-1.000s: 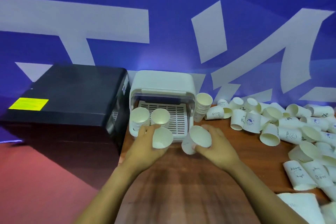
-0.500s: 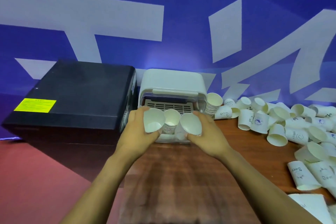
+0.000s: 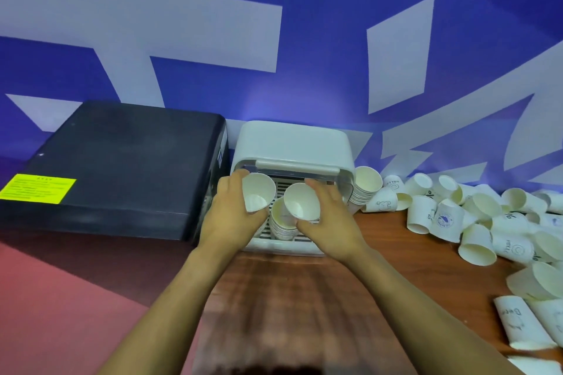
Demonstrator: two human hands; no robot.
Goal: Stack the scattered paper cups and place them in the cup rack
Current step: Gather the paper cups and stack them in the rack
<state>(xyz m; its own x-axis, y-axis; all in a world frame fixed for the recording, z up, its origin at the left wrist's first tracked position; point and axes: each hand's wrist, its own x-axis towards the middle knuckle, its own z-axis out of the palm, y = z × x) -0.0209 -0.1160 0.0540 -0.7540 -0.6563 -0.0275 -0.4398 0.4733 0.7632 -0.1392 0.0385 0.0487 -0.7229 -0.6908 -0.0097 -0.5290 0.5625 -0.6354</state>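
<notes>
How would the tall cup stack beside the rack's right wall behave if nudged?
The cup stack leans against the cup rack, so it probably tips easily. Thin nested paper looks light and crushable. Once down, it may roll toward the scattered cups.

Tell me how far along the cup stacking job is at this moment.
Early. Done: one stack of cups stands inside the cup rack, and another stack leans beside it on the table. In hand: the left hand holds a cup and the right hand holds another, both at the rack's opening. Left: the scattered cups on the right.
</notes>
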